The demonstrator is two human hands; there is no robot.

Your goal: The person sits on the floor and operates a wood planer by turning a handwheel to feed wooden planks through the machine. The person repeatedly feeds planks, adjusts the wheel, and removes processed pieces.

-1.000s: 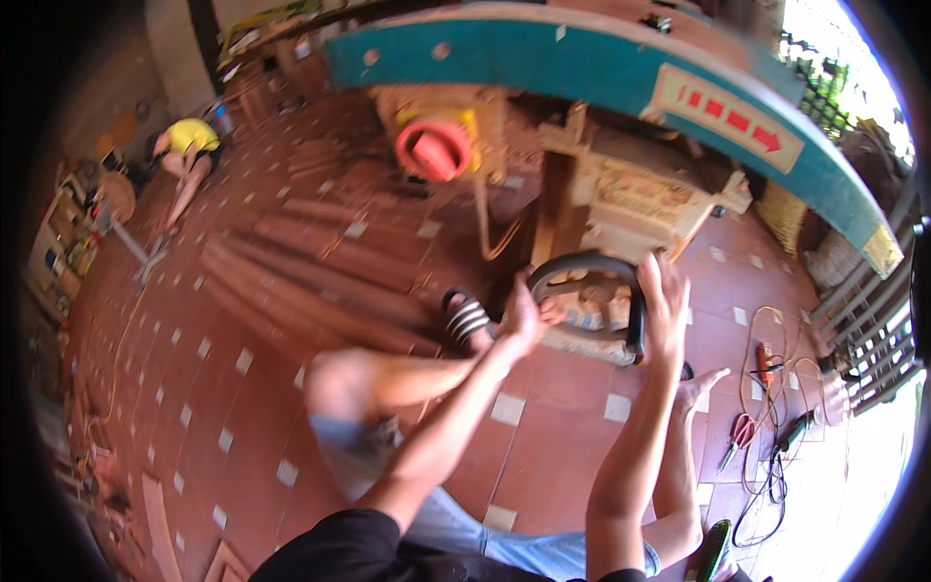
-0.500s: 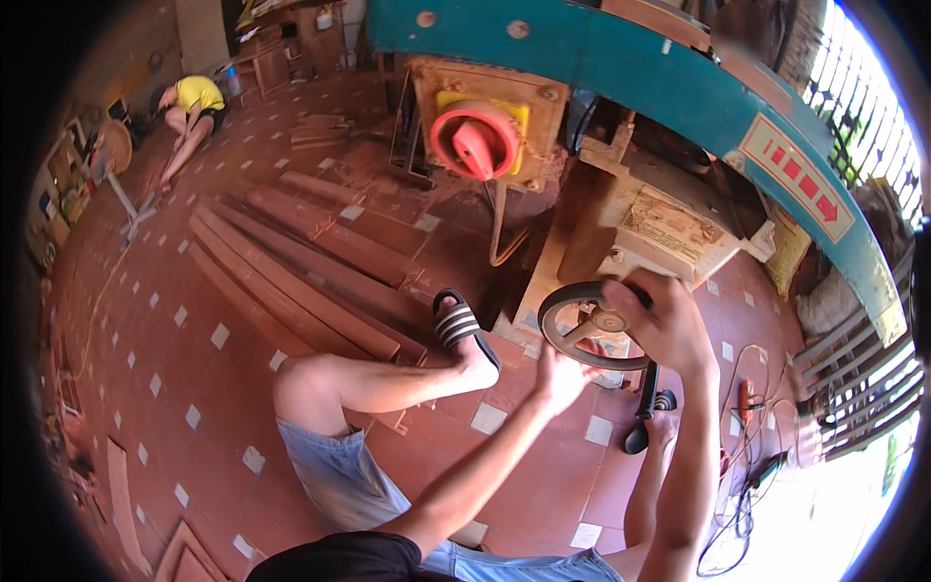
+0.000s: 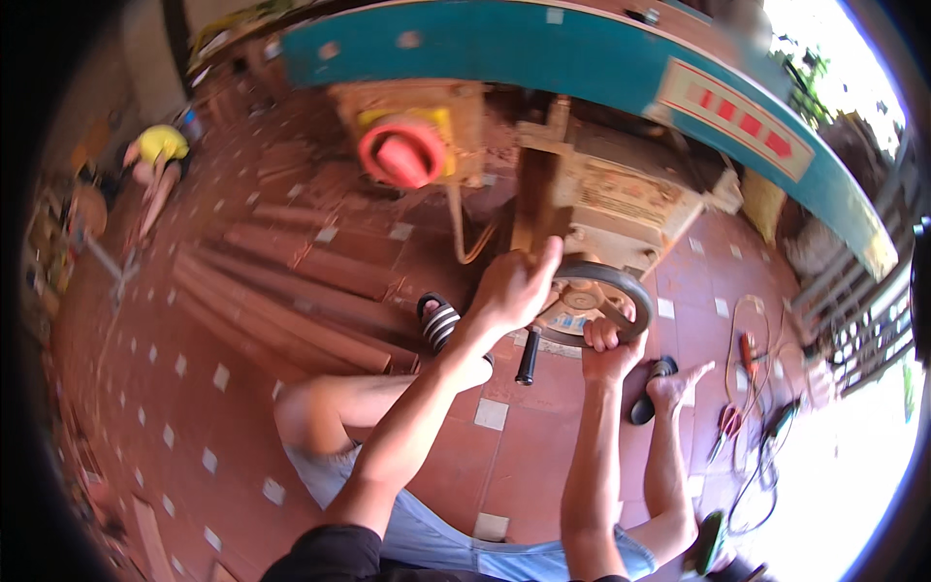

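Observation:
A dark-rimmed handwheel (image 3: 635,282) is mounted on the front of a dusty, cream-coloured machine body (image 3: 621,199). Its black crank handle (image 3: 529,357) hangs at the wheel's lower left. My right hand (image 3: 613,351) is closed round the lower right of the rim, with its fingers curled over. At the left edge of the wheel is my left hand (image 3: 512,291), thumb stretched upward and back of the hand showing. It looks open against or just beside the rim; its fingertips are partly hidden.
A teal machine beam (image 3: 485,44) crosses above, with a red rotary switch (image 3: 402,155) below it. Long wooden boards (image 3: 291,310) lie on the tiled floor at left. Cables and red-handled pliers (image 3: 729,419) lie at right. Another person (image 3: 160,145) crouches far left.
The wheel has turned; its crank handle has gone from lower right to lower left. My right hand went from the upper rim to the lower right, my left from the bottom to the left side.

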